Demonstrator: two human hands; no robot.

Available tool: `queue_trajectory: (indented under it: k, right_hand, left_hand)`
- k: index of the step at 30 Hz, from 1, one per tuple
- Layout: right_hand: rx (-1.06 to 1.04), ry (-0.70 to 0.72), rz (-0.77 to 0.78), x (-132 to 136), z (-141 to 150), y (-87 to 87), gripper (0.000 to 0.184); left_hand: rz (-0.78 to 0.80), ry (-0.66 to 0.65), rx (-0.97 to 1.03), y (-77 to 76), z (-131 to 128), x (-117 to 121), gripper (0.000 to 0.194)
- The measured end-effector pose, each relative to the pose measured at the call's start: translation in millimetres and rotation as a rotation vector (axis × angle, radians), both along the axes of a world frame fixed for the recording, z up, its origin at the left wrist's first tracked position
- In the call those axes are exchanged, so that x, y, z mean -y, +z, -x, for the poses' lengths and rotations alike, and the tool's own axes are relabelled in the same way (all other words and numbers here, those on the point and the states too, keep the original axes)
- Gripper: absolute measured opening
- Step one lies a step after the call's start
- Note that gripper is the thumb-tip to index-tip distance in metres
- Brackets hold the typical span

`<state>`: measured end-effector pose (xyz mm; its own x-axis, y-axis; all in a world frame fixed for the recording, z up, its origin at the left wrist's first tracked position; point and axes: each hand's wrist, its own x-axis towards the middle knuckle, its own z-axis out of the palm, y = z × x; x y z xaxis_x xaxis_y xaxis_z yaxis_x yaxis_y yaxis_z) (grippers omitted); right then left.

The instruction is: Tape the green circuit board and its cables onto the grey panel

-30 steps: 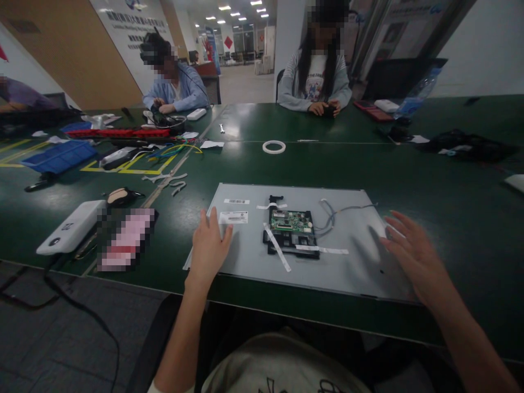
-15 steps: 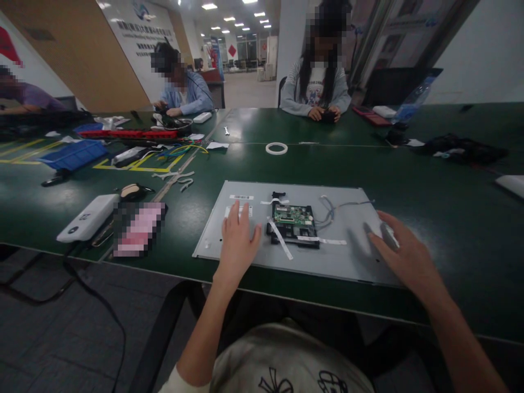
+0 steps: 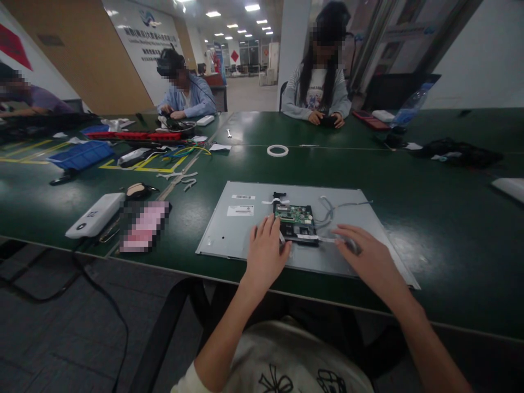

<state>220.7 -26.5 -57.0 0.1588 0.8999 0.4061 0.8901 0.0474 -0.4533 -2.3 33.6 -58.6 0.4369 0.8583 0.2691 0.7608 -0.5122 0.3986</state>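
The left hand (image 3: 266, 251) comes in over the panel's near edge with its grip spread: the thumb stands apart from the fingers, which lie at or just above the frame's left side, contact being unclear. The right hand (image 3: 364, 248) hangs over the panel's right half, its grip half curled beside the end of a tape strip (image 3: 307, 237); something grey shows between thumb and fingers, but whether it is pinched I cannot tell.

Between the hands sits the black frame (image 3: 292, 232), bearing the board (image 3: 303, 214), near the panel's middle. The strips probably keep the frame from sliding on the panel. The hands flank the frame, perhaps so that one can steady while the other works the tape.

The frame's narrow tab (image 3: 279, 195) points towards the panel's far edge, away from the person; which frame side is longer is hard to judge. A cable (image 3: 352, 204) runs from the board to the panel's far right corner.

The panel (image 3: 216, 229) lies flat on the counter (image 3: 458, 229), long axis left to right across the person, likely to bring everything within reach. Two labels (image 3: 240, 210) mark its far left part.

Left of the panel are a phone (image 3: 145, 226) and a power bank (image 3: 96, 215); beyond its far edge lies a tape roll (image 3: 277, 155), with two co-workers seated farther off.
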Motion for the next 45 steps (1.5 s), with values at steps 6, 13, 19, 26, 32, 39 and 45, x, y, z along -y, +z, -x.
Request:
queue_trajectory:
  k: [6,13,19,26,32,39,45]
  right_hand:
    - [-0.027,0.088,0.004,-10.1,14.3,-2.6,0.024]
    - [-0.044,0.099,-0.007,-10.0,18.9,-5.4,0.017]
    - [-0.039,0.094,0.002,-8.9,17.7,-10.3,0.015]
    - [-0.037,0.089,0.007,-8.5,18.3,-11.2,0.015]
    - [-0.009,0.114,-0.015,-6.7,16.0,-12.1,0.018]
    - [0.040,0.111,-0.015,-35.3,16.1,37.8,0.021]
    - [0.084,0.231,0.324,-121.8,32.1,70.1,0.024]
  left_hand:
    - [0.010,0.017,0.030,-1.3,0.6,0.3,0.056]
    - [-0.018,0.044,0.133,-1.4,4.1,2.2,0.062]
    - [0.015,0.051,0.119,-0.9,6.0,2.9,0.054]
    - [-0.008,0.051,0.063,0.5,4.9,2.4,0.053]
    - [-0.051,0.045,0.011,-2.1,6.0,2.2,0.053]
    - [-0.089,0.043,0.000,-3.6,6.1,3.2,0.052]
    - [-0.080,0.045,-0.013,-1.3,6.3,2.7,0.053]
